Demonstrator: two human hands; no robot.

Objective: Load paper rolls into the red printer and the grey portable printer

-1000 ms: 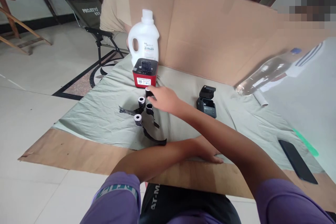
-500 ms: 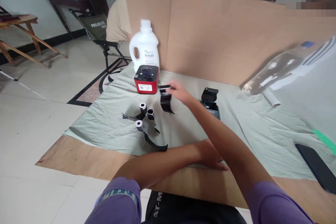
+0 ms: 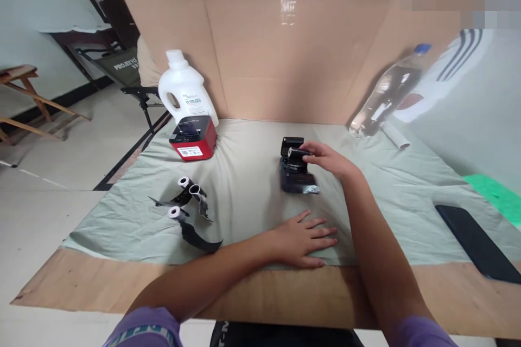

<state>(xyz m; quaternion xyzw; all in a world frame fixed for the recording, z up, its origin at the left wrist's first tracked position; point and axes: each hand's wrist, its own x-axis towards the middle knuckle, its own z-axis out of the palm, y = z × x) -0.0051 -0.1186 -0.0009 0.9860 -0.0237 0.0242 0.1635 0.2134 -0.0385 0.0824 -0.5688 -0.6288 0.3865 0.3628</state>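
Observation:
My right hand (image 3: 323, 158) grips a small black paper roll (image 3: 299, 153) at its right end, over a small dark portable printer (image 3: 290, 180) whose lid (image 3: 292, 142) stands up at the back. A dark strip hangs from the roll across the printer's front. Whether the roll touches the printer I cannot tell. My left hand (image 3: 305, 239) lies flat on the cloth in front of it, fingers spread, holding nothing. Three more rolls with black tails, among them a white-cored roll (image 3: 175, 212), lie to the left.
A red and black printer (image 3: 197, 143) stands at the back left before a white detergent jug (image 3: 185, 92). Cardboard (image 3: 260, 59) walls off the back. On the right are a clear plastic bottle (image 3: 388, 92) leaning against the side, a white tube (image 3: 396, 136) and a dark phone (image 3: 476, 238).
My right hand has carried the black paper roll rightward from beside the red printer to the open portable printer. The view has shifted, and my left hand now shows fully, spread on the cloth.

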